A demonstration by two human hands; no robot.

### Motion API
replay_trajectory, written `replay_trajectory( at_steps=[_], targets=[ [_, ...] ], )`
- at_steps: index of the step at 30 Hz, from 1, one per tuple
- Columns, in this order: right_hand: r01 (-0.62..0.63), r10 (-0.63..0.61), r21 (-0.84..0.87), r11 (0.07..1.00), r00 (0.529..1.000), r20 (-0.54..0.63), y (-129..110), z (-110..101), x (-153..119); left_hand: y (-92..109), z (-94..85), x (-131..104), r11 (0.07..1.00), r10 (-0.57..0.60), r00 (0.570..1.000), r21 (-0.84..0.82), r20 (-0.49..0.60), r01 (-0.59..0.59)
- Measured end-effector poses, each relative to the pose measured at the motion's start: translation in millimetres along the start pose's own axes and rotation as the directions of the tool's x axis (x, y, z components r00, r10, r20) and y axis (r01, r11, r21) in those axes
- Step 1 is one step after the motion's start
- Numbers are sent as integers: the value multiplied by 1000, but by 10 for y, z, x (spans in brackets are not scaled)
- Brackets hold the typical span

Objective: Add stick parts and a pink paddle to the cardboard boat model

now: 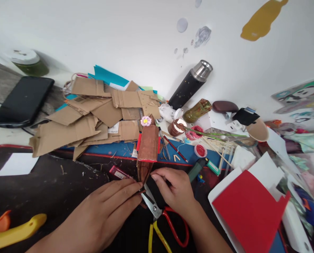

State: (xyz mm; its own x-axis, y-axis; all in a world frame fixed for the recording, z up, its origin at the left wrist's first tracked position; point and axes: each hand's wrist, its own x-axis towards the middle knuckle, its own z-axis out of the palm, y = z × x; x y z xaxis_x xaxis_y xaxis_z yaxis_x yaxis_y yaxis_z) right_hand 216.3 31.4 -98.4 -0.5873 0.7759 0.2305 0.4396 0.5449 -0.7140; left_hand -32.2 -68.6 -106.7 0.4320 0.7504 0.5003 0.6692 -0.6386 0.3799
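Observation:
A brown painted cardboard model with a pink flower on top and red edging stands at the middle of the desk. My left hand is at its lower left, fingers together, pinching its bottom edge. Close by on the lower right, my right hand has thumb and index finger pressed together near the model; whatever lies between them is too small to make out. Scissors with red and yellow handles lie between and below both hands, their blades partly hidden.
Torn cardboard is piled behind on the left, near a black phone. A black flask, paint pots and a green cutter are at the back right. Red paper lies at the right.

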Motion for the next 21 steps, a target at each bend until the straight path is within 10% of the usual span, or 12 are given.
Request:
replay_trajectory(
  at_steps=[21],
  targets=[
    [20, -19, 10, 1000, 999, -43, 13, 11, -23, -15, -52, 27, 999, -16, 999, -44, -40, 15]
  ],
)
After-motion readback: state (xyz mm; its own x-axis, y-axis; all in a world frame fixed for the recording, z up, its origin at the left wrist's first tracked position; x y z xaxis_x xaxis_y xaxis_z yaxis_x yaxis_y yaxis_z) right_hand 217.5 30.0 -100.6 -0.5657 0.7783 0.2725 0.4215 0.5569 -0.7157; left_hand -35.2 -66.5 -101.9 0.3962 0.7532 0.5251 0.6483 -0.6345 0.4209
